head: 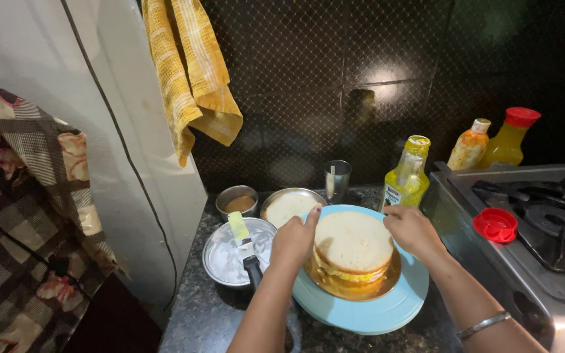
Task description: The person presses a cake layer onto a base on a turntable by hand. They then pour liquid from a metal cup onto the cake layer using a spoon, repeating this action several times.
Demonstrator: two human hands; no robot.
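Note:
A round layered sponge cake (353,245) with yellow filling sits on a gold board on a light blue turntable (367,312). My left hand (293,240) rests against the cake's left side, fingers touching the top layer's edge. My right hand (410,229) touches the cake's right rim, with a metal bangle further up that wrist. Both hands hold the top cake layer from opposite sides.
A steel bowl of white cream (233,256) with a black-handled spatula (246,245) lies left. Behind it stand a small bowl of brown liquid (237,201), a bowl holding a cake layer (289,206), a steel cup (337,178) and yellow bottles (407,175). The gas stove (537,222) carries a red lid (495,224).

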